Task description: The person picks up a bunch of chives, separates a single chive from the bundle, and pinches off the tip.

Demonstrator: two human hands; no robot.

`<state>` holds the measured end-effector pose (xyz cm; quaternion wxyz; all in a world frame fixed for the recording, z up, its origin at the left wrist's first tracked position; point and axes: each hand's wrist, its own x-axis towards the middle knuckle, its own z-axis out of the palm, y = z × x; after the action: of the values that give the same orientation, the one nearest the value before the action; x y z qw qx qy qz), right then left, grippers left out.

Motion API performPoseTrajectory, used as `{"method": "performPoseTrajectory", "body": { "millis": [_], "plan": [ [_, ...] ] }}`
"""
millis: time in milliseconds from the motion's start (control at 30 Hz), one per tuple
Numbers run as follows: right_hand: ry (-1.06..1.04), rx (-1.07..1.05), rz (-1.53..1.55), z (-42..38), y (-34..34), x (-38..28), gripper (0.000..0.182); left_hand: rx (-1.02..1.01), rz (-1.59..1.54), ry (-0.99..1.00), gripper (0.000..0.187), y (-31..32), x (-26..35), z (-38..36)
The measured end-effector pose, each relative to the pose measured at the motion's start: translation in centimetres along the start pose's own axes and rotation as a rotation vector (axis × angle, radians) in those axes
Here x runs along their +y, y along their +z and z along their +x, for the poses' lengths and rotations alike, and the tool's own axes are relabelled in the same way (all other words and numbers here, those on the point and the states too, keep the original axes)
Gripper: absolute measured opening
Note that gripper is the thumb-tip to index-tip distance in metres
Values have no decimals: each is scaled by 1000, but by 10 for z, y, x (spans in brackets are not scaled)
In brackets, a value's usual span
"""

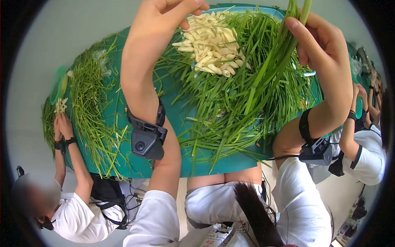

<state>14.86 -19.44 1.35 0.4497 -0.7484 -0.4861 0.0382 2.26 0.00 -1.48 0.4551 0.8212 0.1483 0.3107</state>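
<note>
Green stalks [284,37] are pinched by the right hand [325,49]; left hand [164,16] is curled above white pieces [212,41], grasp indeterminable.

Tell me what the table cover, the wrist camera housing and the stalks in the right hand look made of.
Table cover: smooth teal sheet, probably plastic, faint sheen.
Wrist camera housing: matte dark hard plastic, moulded edges, glass lens.
Stalks in the right hand: fresh green plant matter, long flat glossy leaves.

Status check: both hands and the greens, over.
Left hand closed above the white pieces. Right hand pinching green stalks. Greens heaped on the table; co-workers' hands at both ends.
</note>
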Motion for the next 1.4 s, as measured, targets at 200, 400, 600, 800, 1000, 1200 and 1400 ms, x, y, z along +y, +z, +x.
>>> {"method": "performPoseTrajectory", "body": {
  "millis": [200, 400, 600, 800, 1000, 1200, 1400],
  "plan": [
    [31, -44, -34, 3, -5, 7, 24, -40, -72, -127, 29, -11, 0, -3],
    [11, -17, -4, 0, -2, 3, 24, -21, 72, -130, 27, -7, 4, -4],
    [-34, -11, 2, 0, -1, 5, 23, -156, 9, -36, 25, -6, -56, 13],
    [-6, -23, 10, 3, -2, 8, 23, -504, 268, -440, 16, 15, -120, 25],
    [-31, 3, 12, 0, 1, 6, 23, -452, 458, -547, 20, 30, -144, 32],
    [28, -31, -89, 3, 1, 1, 25, -458, 534, -412, 24, 31, -130, 26],
    [-13, -14, 12, 6, 4, 10, 26, -389, 773, -269, 26, 51, -107, 22]
  ]
}}
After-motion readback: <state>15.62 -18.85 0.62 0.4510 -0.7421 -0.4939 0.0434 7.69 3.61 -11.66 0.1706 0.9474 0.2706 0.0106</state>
